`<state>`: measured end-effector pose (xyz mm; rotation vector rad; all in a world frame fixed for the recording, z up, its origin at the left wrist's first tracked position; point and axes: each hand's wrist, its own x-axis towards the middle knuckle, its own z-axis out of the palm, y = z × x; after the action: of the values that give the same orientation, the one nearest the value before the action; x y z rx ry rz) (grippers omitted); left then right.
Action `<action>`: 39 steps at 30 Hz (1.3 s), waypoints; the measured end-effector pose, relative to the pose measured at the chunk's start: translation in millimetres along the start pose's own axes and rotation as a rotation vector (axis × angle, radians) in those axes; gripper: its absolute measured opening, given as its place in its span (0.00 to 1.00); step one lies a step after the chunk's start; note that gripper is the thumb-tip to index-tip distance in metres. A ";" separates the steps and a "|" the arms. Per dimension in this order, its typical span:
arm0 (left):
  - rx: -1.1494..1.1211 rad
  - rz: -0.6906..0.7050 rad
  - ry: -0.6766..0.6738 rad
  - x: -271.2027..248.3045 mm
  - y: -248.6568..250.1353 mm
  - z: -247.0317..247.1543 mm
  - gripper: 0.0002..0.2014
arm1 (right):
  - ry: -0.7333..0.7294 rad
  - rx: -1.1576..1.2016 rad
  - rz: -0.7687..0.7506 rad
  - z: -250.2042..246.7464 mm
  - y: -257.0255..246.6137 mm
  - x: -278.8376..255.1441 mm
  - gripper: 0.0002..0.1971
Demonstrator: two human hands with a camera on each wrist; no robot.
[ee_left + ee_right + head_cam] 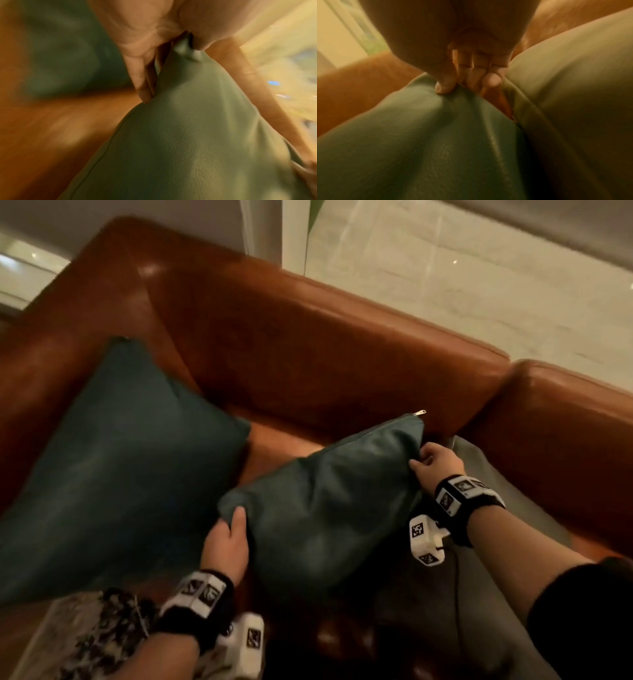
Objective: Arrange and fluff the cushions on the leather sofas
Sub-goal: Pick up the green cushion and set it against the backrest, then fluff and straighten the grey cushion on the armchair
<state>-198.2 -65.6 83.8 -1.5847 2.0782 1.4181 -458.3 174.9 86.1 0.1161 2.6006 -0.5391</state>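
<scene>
**On the sofa seat: both hands on the small teal cushion**

On the brown leather sofa (308, 337) I hold the small teal cushion (325, 508) above the seat. My left hand (226, 546) grips its near-left corner, fingers (144, 81) pressed together behind the fabric. My right hand (436, 467) pinches the far-right edge, thumb over curled fingers (471, 75). A larger teal cushion (120, 467) leans at the left arm; a grey cushion (479, 542) lies right.

A pale marble-like floor (462, 278) is stretching beyond the seating; a patterned black-and-white fabric (99, 635) is lying at the lower left; a white column (262, 225) is standing behind.
</scene>
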 end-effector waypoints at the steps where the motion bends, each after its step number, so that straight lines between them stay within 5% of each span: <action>1: 0.017 0.073 0.008 11.1 25.5 -7.4 0.24 | 0.048 0.049 0.013 -11.3 5.3 -1.7 0.08; 7: 0.165 0.368 -0.004 73.4 157.6 -13.3 0.24 | 0.200 0.376 0.128 -32.3 24.8 -7.6 0.10; 13: 0.185 0.386 0.006 117.9 208.9 1.3 0.24 | 0.289 0.530 0.144 -28.3 19.5 3.7 0.05; 17: 0.110 0.368 0.054 117.8 190.0 5.9 0.27 | 0.148 0.514 0.138 -41.3 27.7 -5.5 0.14; 22: 0.005 0.142 0.047 98.4 110.2 25.3 0.46 | 0.037 0.389 0.188 -48.0 100.9 -52.5 0.07; 26: 0.245 0.050 -0.200 49.5 39.8 82.7 0.34 | 0.156 0.340 0.414 -59.7 195.5 -97.1 0.11; 30: 0.360 0.033 -0.457 -4.9 10.5 160.6 0.32 | 0.209 0.368 0.629 -75.9 270.7 -106.6 0.30; 35: 0.203 0.015 -0.550 -31.8 20.4 249.7 0.35 | 0.209 0.346 0.471 -95.8 305.9 -59.2 0.49; 39: 0.139 0.043 -0.491 -45.7 27.1 281.3 0.35 | 0.036 0.365 0.410 -99.6 332.1 -14.7 0.60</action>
<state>-310.2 175.4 -22.5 -1.0144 1.8734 1.4572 -430.9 519.5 56.0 0.7632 2.3865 -0.8501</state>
